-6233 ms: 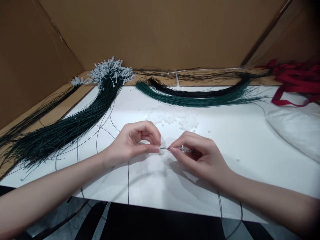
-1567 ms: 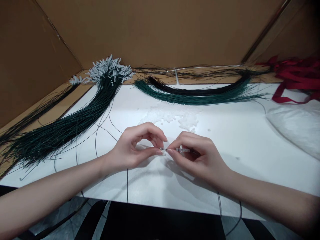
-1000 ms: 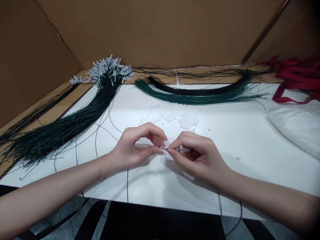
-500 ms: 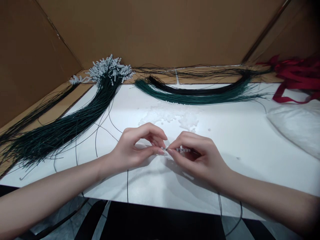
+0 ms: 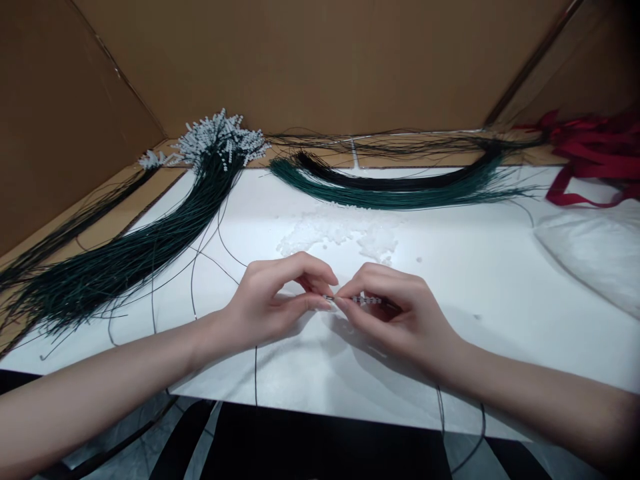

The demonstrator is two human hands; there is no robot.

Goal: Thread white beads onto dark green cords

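Observation:
My left hand (image 5: 273,300) and my right hand (image 5: 395,310) meet fingertip to fingertip low over a white sheet (image 5: 490,280). My right hand pinches a thin dark wire (image 5: 367,301) that carries a short row of small white beads. My left hand pinches at the wire's free tip with thumb and forefinger; what sits between those fingers is too small to make out. A heap of loose white beads (image 5: 345,232) lies on the sheet just beyond both hands.
A bundle of green wires with white beaded tips (image 5: 150,237) fans out at the left. A curved bundle of plain green and black wires (image 5: 395,187) lies at the back. Red ribbon (image 5: 590,160) sits far right, a clear plastic bag (image 5: 595,257) below it. Brown cardboard walls (image 5: 310,60) enclose the space.
Both hands stay pinched together at the wire's tip. My left hand has shifted slightly toward the right hand; nothing else has moved.

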